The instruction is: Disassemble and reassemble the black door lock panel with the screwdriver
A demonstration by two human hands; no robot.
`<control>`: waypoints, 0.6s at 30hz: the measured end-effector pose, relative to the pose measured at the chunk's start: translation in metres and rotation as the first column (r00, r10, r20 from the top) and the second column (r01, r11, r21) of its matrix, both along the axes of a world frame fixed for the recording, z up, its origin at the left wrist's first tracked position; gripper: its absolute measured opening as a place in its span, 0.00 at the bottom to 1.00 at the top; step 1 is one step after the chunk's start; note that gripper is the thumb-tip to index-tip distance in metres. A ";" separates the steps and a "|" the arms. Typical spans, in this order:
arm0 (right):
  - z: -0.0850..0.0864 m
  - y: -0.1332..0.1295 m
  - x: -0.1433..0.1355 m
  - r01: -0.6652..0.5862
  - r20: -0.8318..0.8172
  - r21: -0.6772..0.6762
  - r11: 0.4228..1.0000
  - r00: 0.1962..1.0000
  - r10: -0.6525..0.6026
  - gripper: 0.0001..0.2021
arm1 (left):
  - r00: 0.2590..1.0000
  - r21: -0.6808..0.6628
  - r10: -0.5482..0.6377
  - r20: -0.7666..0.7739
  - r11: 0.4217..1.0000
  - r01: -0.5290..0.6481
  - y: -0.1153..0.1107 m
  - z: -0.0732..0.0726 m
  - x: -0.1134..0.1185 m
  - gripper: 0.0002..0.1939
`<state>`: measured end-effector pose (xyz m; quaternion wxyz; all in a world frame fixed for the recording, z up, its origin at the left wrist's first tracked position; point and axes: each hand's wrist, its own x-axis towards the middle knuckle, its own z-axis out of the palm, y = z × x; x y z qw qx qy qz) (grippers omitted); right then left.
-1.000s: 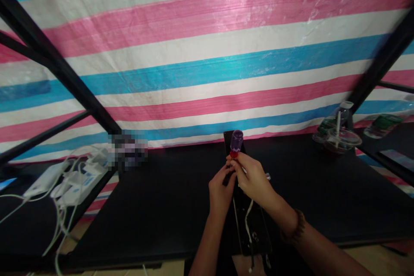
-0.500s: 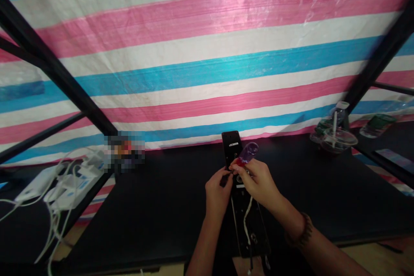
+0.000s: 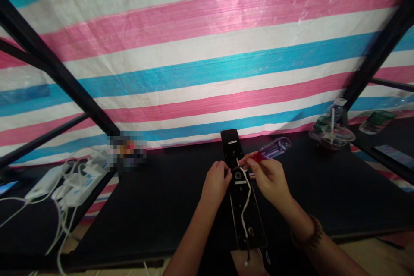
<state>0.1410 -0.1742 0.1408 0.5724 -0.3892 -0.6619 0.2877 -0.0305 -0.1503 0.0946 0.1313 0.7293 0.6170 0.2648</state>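
Observation:
A long black panel (image 3: 254,220) lies on the black table, one end near the striped sheet and the other at the front edge. A white cable (image 3: 246,202) runs along its face. My right hand (image 3: 270,179) holds a screwdriver (image 3: 273,148) with a clear purple and red handle, its shaft pointing left over the panel. On the panel's left edge is my left hand (image 3: 217,181), fingers curled together near the screwdriver's tip. Whatever those fingers hold, if anything, is too small to make out.
White power strips with tangled cables (image 3: 80,187) lie at the left. A plastic bowl (image 3: 338,136) and a bottle (image 3: 338,110) stand at the back right. Further right are another bottle (image 3: 377,121) and a phone-like slab (image 3: 393,155). Black frame bars slant up on both sides.
My right hand has moved slightly right, and the screwdriver has tilted from steep to nearly flat, its handle now further right. My left hand has shifted slightly and its fingers have curled in.

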 end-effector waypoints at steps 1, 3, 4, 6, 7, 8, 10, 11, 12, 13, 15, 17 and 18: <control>-0.002 -0.001 0.001 0.001 -0.012 -0.007 1.000 1.000 -0.001 0.13 | 1.000 -0.002 0.002 -0.013 1.000 -0.002 0.000 -0.001 0.000 0.04; -0.003 -0.002 0.003 0.011 -0.038 -0.011 1.000 0.999 -0.011 0.13 | 1.000 0.003 0.007 -0.022 1.000 -0.007 -0.001 -0.003 -0.001 0.04; -0.004 -0.002 0.004 0.021 -0.053 -0.009 1.000 0.998 -0.021 0.14 | 1.000 0.009 0.010 -0.020 1.000 -0.010 -0.001 -0.004 -0.001 0.04; -0.004 -0.002 0.006 0.042 -0.085 -0.009 0.999 0.995 -0.043 0.14 | 1.000 0.026 0.015 -0.009 1.000 -0.015 -0.001 -0.007 -0.001 0.05; -0.005 -0.003 0.008 0.051 -0.101 -0.017 0.999 0.993 -0.052 0.14 | 1.000 0.039 0.019 -0.001 0.999 -0.019 -0.001 -0.008 -0.001 0.05; -0.005 -0.003 0.009 0.055 -0.117 -0.032 0.998 0.991 -0.059 0.14 | 1.000 0.053 0.025 0.009 0.998 -0.026 -0.002 -0.010 -0.001 0.04; -0.006 -0.004 0.012 0.051 -0.145 -0.069 0.996 0.988 -0.061 0.14 | 0.999 0.084 0.038 0.034 0.996 -0.041 -0.004 -0.013 -0.001 0.03; -0.007 -0.004 0.013 0.046 -0.156 -0.084 0.995 0.986 -0.059 0.14 | 0.998 0.101 0.037 0.048 0.994 -0.042 -0.005 -0.014 0.000 0.03; -0.008 -0.005 0.014 0.044 -0.164 -0.093 0.995 0.985 -0.059 0.14 | 0.998 0.119 0.029 0.060 0.992 -0.036 -0.006 -0.016 0.000 0.03; -0.008 -0.005 0.015 0.045 -0.168 -0.097 0.994 0.984 -0.061 0.14 | 0.998 0.138 0.015 0.068 0.990 -0.025 -0.006 -0.017 0.000 0.04; -0.009 -0.006 0.016 0.053 -0.172 -0.093 0.994 0.983 -0.069 0.14 | 0.997 0.179 -0.019 0.075 0.984 0.005 -0.007 -0.020 -0.002 0.06; -0.010 -0.007 0.017 0.064 -0.173 -0.086 0.994 0.982 -0.078 0.14 | 0.996 0.213 -0.047 0.080 0.977 0.029 -0.007 -0.021 -0.005 0.07; -0.010 -0.007 0.018 0.065 -0.172 -0.085 0.994 0.982 -0.079 0.14 | 0.994 0.218 -0.062 0.087 0.975 0.042 -0.007 -0.021 -0.007 0.07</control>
